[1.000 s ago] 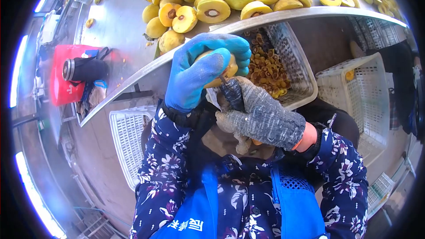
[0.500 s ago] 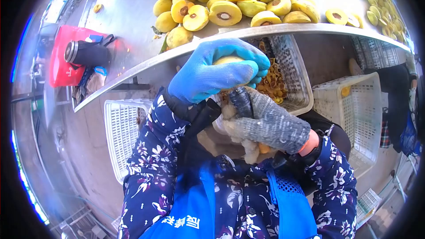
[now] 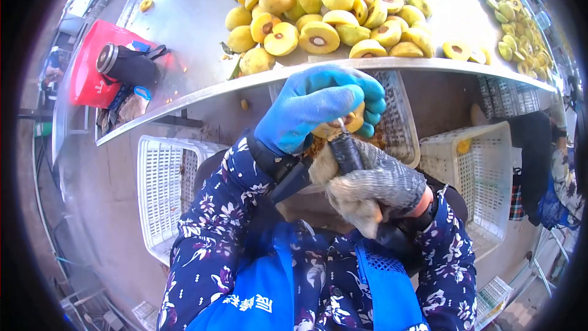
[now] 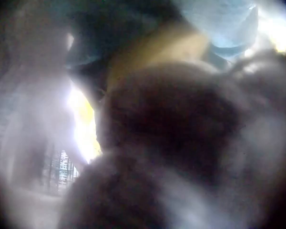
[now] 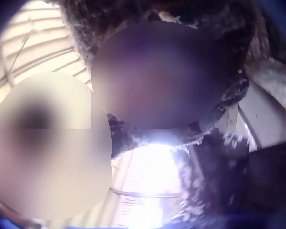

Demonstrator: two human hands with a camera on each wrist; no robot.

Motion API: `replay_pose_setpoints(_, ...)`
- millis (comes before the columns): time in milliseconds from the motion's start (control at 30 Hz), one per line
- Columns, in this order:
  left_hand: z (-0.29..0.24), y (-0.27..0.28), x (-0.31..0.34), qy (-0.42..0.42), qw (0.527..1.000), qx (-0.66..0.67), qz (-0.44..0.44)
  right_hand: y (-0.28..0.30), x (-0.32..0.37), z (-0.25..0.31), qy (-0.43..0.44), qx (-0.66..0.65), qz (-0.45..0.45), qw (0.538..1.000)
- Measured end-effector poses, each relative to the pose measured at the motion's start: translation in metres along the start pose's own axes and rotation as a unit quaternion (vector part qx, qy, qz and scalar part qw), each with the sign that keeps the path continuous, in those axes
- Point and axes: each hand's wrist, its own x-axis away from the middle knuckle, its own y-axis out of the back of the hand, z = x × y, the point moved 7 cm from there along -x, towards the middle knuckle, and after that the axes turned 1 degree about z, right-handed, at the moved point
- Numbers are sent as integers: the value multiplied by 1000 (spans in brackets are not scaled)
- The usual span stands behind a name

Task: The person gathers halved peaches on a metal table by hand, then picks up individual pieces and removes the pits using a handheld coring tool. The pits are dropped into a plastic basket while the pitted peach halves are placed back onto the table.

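"Since the earlier frame, the dark-handled tool [image 3: 347, 154] has shifted, and its tip [image 3: 342, 124] now shows at the fruit [image 3: 357, 122]."

"How are both held?"

"Left hand [image 3: 315, 107] curls around the fruit, probably to steady it; right hand [image 3: 380, 181] grips the tool."

"And beyond?"

"White crate [image 3: 397, 107] stands below, maybe for catching pieces. On the metal surface [image 3: 196, 37], halved fruits [image 3: 318, 39] are heaped close by, I think for easy reach. Farther right, another person [image 3: 531, 159] is partly visible."
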Motion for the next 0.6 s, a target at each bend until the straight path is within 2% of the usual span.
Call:
replay_pose_setpoints(33, 1, 5, -1, 2, 999, 10, -39, 5, -1, 9, 2, 81, -35, 996)
replay_pose_setpoints(67, 4, 11, -2, 3, 997, 21, -79, 4, -4, 8, 5, 88, -34, 996)
replay_pose_setpoints(100, 5, 15, -2, -11, 995, 11, -98, 12, -10, 15, 86, 236, -89, 964)
replay_pose_setpoints(133, 4, 16, -2, -16, 995, 8, -98, 19, -13, 20, 165, 375, -141, 901)
replay_pose_setpoints(167, 3, 23, -1, -6, 990, 26, -135, 22, -9, 24, 308, 549, -209, 749)
replay_pose_setpoints(200, 4, 32, 2, 5, 984, 43, -174, 27, -11, 22, 311, 549, -204, 748)
replay_pose_setpoints(267, -7, 44, 10, -32, 980, 6, -196, 28, -6, 26, 320, 707, -259, 575)
replay_pose_setpoints(300, -18, 46, 18, -37, 977, -29, -209, 38, -7, 23, 278, 738, -278, 549)
replay_pose_setpoints(333, -32, 50, 30, -41, 971, -64, -228, 46, -4, 18, 273, 761, -278, 518)
replay_pose_setpoints(367, -46, 61, 46, -75, 965, -66, -241, 65, -9, 10, 226, 783, -268, 513)
replay_pose_setpoints(400, -63, 73, 69, -88, 958, -84, -262, 78, -4, 2, 264, 788, -263, 490)
replay_pose_setpoints(433, -77, 89, 99, -95, 935, -131, -317, 90, -4, -6, 154, 830, -254, 473)
replay_pose_setpoints(467, -89, 106, 131, -99, 908, -177, -366, 107, -5, -11, 94, 833, -249, 486)
replay_pose_setpoints(500, -95, 126, 170, -96, 888, -187, -408, 102, 0, -11, 161, 836, -232, 471)
replay_pose_setpoints(533, -95, 151, 211, -97, 869, -194, -445, 96, 3, -10, 175, 871, -233, 396)
replay_pose_setpoints(600, -83, 212, 302, 67, 775, -373, -506, 104, 8, -14, 156, 882, -212, 391)
